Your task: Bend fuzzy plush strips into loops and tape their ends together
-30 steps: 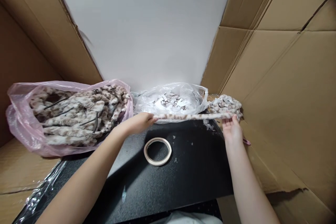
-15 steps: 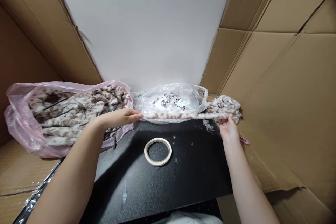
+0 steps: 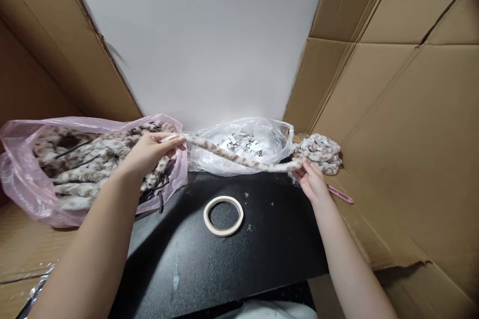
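A fluffy white cord with brown spots (image 3: 232,156) hangs in a slight sag between my two hands, above the black table. My left hand (image 3: 159,145) pinches its left end, in front of the pink bag. At the right end, lower down, the fingertips of my right hand (image 3: 310,178) are closed on the cord. A pink plastic bag (image 3: 28,208) on the left holds many similar fluffy strips (image 3: 80,172) and dark cords. Below the held cord, a roll of pale tape (image 3: 223,232) lies flat on the table.
Behind the cord sits a clear plastic bag (image 3: 209,159) with white scraps inside. A heap of spotted fluffy strips (image 3: 320,152) lies at the right, near a pink tool (image 3: 340,193), partly hidden. Cardboard walls (image 3: 404,124) flank the black table (image 3: 224,269), with a white panel (image 3: 209,40) behind.
My left hand has moved left and up, and my right hand slightly left. The cord, formerly straight and level, now slopes down to the right and sags.
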A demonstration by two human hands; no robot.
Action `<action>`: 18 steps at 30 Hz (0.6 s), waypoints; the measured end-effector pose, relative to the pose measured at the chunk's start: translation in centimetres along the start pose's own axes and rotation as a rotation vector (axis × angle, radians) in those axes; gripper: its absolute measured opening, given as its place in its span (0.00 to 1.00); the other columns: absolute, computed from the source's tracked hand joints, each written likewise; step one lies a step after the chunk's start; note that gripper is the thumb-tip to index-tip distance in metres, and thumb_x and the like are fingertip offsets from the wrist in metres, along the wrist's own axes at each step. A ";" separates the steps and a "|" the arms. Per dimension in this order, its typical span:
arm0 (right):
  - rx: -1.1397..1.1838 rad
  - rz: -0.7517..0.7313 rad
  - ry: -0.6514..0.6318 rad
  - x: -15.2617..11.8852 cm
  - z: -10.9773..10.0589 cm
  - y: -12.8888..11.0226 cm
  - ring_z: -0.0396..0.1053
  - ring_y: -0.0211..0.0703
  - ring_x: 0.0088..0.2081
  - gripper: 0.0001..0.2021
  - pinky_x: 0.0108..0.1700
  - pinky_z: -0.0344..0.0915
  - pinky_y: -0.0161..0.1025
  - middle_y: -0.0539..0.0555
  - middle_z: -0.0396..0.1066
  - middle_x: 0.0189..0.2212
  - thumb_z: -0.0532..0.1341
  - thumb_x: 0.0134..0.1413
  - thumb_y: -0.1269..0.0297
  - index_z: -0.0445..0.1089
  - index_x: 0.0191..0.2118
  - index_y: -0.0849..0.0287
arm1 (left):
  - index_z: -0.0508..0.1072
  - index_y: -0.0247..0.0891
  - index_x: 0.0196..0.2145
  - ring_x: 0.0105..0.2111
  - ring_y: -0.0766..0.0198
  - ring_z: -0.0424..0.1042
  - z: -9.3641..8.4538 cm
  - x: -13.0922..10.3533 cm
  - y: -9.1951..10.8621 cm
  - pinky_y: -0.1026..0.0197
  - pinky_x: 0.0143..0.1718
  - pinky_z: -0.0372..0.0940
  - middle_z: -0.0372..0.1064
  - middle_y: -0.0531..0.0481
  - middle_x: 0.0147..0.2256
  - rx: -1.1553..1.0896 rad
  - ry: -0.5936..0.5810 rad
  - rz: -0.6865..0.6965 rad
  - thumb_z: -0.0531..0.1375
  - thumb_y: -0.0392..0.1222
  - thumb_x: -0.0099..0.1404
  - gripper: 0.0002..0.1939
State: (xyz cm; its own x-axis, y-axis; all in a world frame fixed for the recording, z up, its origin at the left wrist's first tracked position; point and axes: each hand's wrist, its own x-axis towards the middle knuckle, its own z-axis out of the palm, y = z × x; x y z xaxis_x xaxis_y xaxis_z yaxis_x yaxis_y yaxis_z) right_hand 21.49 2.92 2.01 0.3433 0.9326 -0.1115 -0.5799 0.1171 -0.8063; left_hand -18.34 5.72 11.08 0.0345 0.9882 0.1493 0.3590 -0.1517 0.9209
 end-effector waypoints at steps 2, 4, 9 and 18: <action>-0.106 0.019 -0.093 -0.8 0.5 0.6 0.74 0.35 0.26 0.14 0.27 0.71 0.30 0.52 0.78 0.28 0.73 0.37 0.62 0.67 0.27 0.61 | 0.74 0.32 0.31 0.19 0.75 0.53 0.4 0.1 0.3 0.70 0.19 0.47 0.61 0.56 0.19 -0.316 0.089 0.039 0.69 0.46 0.49 0.15; -0.222 0.028 -0.195 -1.5 1.0 1.3 0.71 0.33 0.23 0.17 0.23 0.67 0.26 0.53 0.77 0.26 0.74 0.32 0.61 0.68 0.25 0.62 | 0.73 0.33 0.30 0.17 0.76 0.50 1.0 0.1 0.7 0.70 0.19 0.47 0.57 0.59 0.16 -0.594 0.081 0.066 0.70 0.40 0.46 0.15; -0.444 0.090 -0.404 -2.7 1.8 2.6 0.71 0.33 0.22 0.15 0.23 0.65 0.25 0.53 0.77 0.24 0.74 0.30 0.65 0.70 0.25 0.64 | 0.71 0.35 0.26 0.16 0.76 0.54 3.1 -0.3 1.3 0.71 0.20 0.54 0.56 0.60 0.15 -0.894 0.016 -0.019 0.69 0.38 0.48 0.10; -0.511 0.121 -0.476 -3.0 1.9 3.2 0.76 0.35 0.32 0.16 0.38 0.70 0.28 0.53 0.79 0.30 0.74 0.26 0.72 0.70 0.28 0.62 | 0.65 0.38 0.24 0.28 0.68 0.68 5.9 -1.0 3.3 0.64 0.34 0.65 0.65 0.55 0.25 -0.906 -0.051 -0.105 0.56 0.42 0.61 0.09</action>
State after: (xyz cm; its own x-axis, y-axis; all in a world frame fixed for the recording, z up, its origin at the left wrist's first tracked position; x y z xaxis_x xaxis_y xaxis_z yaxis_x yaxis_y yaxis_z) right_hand 17.21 1.19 0.82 -0.1299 0.9905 -0.0456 -0.1341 -0.0632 -0.9889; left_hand -11.71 4.36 11.81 0.0917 0.9944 0.0530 -0.5061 0.0007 0.8625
